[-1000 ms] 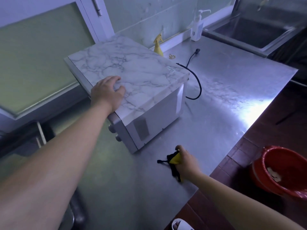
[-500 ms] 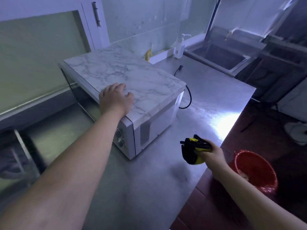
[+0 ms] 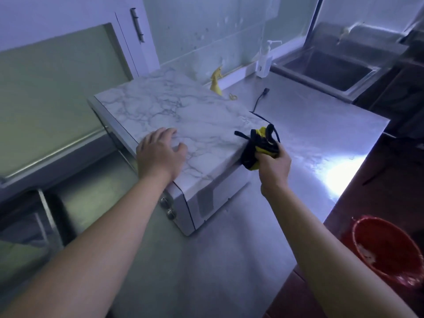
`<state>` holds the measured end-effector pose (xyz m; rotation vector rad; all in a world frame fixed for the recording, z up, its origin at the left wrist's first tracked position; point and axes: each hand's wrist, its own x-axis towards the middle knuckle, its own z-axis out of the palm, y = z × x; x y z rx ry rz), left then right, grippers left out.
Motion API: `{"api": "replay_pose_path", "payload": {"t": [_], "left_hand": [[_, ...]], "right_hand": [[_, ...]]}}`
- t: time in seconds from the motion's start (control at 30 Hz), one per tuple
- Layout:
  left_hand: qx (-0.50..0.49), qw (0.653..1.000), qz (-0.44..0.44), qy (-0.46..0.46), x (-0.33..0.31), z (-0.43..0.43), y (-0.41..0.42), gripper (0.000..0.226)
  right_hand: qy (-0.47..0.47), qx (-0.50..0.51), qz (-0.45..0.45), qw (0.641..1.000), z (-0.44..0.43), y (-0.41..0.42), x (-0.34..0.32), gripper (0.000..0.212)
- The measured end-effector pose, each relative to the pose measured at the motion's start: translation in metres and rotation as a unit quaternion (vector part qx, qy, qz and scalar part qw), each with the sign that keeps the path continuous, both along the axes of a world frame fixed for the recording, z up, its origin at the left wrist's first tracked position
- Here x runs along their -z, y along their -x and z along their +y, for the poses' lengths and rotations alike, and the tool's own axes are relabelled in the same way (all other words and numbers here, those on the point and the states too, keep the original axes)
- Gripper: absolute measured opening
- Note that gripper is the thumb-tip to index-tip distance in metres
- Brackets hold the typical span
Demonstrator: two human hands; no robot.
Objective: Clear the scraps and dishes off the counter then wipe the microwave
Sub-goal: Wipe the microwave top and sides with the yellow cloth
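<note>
A white microwave (image 3: 213, 198) with a marble-patterned top (image 3: 183, 113) stands on the steel counter (image 3: 309, 134). My left hand (image 3: 159, 153) lies flat on the near corner of its top, fingers spread. My right hand (image 3: 273, 166) grips a bunched yellow and black cloth (image 3: 259, 148) at the microwave's right top edge; the cloth touches that edge. The microwave's black power cord (image 3: 259, 102) trails unplugged on the counter behind it.
A yellow spray bottle (image 3: 215, 82) and a white pump bottle (image 3: 265, 59) stand by the back wall. A steel sink (image 3: 325, 70) is at the far right. A red bucket (image 3: 385, 249) with scraps sits on the floor below the counter's edge.
My right hand has lifted the cloth off the counter and brought it up and left to the microwave's right top edge. My left hand has stayed on the microwave's top.
</note>
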<state>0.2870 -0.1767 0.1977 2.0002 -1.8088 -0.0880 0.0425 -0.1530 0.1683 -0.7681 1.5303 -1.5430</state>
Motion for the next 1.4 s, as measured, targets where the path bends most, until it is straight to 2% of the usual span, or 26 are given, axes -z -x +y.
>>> {"api": "replay_pose_path", "payload": {"t": [0.13,0.27,0.37,0.47,0.53,0.63,0.73,0.8,0.93,1.03,1.17,1.27,1.4], "left_hand": [[-0.002,1.000,0.006,-0.003,-0.002,0.001,0.002,0.047],[-0.002,1.000,0.001,-0.019,-0.005,0.002,0.004,0.048],[-0.006,0.999,-0.003,-0.031,-0.007,0.003,0.004,0.048],[-0.009,0.999,0.001,-0.036,-0.010,0.005,0.006,0.047],[-0.008,0.999,0.000,-0.044,-0.012,0.006,0.008,0.047],[-0.003,0.998,-0.005,-0.058,-0.014,0.008,0.008,0.049],[-0.002,0.999,-0.009,-0.052,-0.012,0.007,0.007,0.049],[-0.001,0.999,-0.009,-0.047,-0.012,0.006,0.006,0.049],[0.003,0.999,-0.003,-0.048,-0.012,0.005,0.005,0.055],[0.004,0.999,-0.006,-0.045,-0.012,0.004,0.004,0.055],[0.004,0.999,-0.010,-0.035,-0.009,0.002,0.002,0.050],[0.004,1.000,-0.013,-0.027,-0.007,0.002,0.001,0.052],[-0.005,1.000,-0.008,-0.028,-0.008,0.001,0.003,0.059]], "right_hand": [[0.012,-0.043,0.005,0.999,0.039,-0.039,0.015,0.057],[0.000,-0.080,0.072,0.994,0.084,-0.076,0.015,0.064],[0.004,-0.121,0.085,0.989,0.115,-0.101,0.017,0.070],[0.034,-0.180,0.123,0.975,0.132,-0.101,0.018,0.067],[0.039,-0.257,0.151,0.954,0.131,-0.082,0.019,0.064],[0.019,-0.365,0.066,0.928,0.126,-0.042,0.023,0.050],[-0.062,-0.315,-0.096,0.942,0.119,0.005,0.036,0.037],[-0.115,-0.233,-0.152,0.954,0.108,0.037,0.041,0.033],[-0.138,-0.068,-0.126,0.980,0.053,0.082,0.035,0.036],[-0.166,-0.060,-0.155,0.972,-0.001,0.087,0.027,0.038],[-0.170,-0.057,-0.147,0.973,-0.043,0.065,0.024,0.028],[-0.140,-0.009,-0.139,0.980,-0.034,0.042,0.035,0.020],[-0.089,0.006,-0.133,0.987,0.016,-0.003,0.047,0.029]]}}
